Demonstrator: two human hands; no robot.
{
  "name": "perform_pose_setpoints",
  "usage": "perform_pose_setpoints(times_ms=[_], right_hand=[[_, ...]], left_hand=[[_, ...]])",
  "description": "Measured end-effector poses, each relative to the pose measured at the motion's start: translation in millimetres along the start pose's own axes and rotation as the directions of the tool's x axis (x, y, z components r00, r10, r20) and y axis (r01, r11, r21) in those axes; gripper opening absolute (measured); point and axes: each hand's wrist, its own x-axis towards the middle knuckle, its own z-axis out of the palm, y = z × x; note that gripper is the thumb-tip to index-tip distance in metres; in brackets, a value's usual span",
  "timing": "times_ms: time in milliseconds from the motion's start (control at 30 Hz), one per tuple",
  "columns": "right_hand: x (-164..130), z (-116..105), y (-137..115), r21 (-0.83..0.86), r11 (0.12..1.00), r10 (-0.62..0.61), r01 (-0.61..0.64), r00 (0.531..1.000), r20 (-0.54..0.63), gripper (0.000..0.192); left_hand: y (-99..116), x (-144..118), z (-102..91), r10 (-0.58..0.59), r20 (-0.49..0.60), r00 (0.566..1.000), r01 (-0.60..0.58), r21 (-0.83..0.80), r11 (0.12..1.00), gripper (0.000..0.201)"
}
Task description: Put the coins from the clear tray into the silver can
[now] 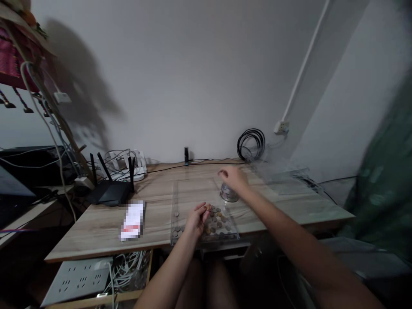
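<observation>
My left hand (197,219) is over a shallow clear plastic tray (173,206), its fingers curled around a gold-coloured coin (208,207). More coins could be hidden in that palm. Silver and gold coins (219,224) lie spread on the right side of the tray, and a few silver coins (175,234) sit at its left edge. Above a round clear container (229,195), which stands at the tray's far right, is my right hand (233,177). Its fingers are pinched together, and whatever is between them is too small to name. My forearm and hand partly cover the container.
A phone (132,219) lies left of the tray, near a black router (111,191). Coiled black cable (251,143) leans on the wall, beside a clear plastic cover (283,176). An open drawer below holds a power strip (79,279) and white cables (128,268).
</observation>
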Motion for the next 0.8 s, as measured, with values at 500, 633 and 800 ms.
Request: perform_pose_setpoints(times_ms=[500, 633, 800], right_hand=[[27.0, 2.4, 41.7, 0.07, 0.961, 0.274, -0.266, 0.949, -0.156, 0.017], [38.5, 4.4, 58.7, -0.03, 0.953, 0.299, -0.302, 0.952, -0.072, 0.014], [39.1, 9.1, 56.7, -0.054, 0.938, 0.342, -0.344, 0.939, -0.031, 0.018]], left_hand=[[4.6, -2.2, -2.2, -0.144, 0.079, 0.986, 0.146, -0.025, 0.989, 0.025], [3.5, 0.6, -4.0, -0.15, 0.086, 0.985, 0.152, -0.017, 0.988, 0.028], [2.3, 1.3, -4.4, -0.157, 0.109, 0.982, 0.159, -0.011, 0.987, 0.024]])
